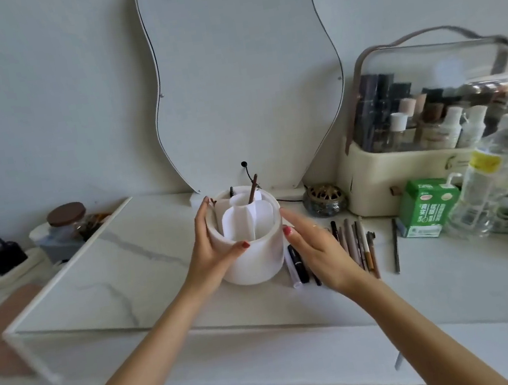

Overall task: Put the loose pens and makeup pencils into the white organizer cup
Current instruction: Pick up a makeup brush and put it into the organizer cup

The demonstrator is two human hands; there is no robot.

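The white organizer cup (257,258) stands in the middle of the white vanity top, with white dividers inside and a brown pencil (252,189) and a spoolie sticking up at its back. My left hand (211,247) grips the cup's left rim and side. Just right of the cup, my right hand (314,246) hovers with fingers spread, holding nothing. Under and beside that hand lie several loose pens and makeup pencils (359,242) in a row, a black tube (298,264) closest to the cup, and one thin dark pencil (395,246) apart at the right.
A wavy mirror (242,73) leans on the wall behind. At the right stand a cream cosmetics case (372,182), a green carton (426,207), a clear bottle (487,189) and an ornate round jar (324,200). A marble-look panel (100,272) lies left; a lidded jar (65,218) beyond.
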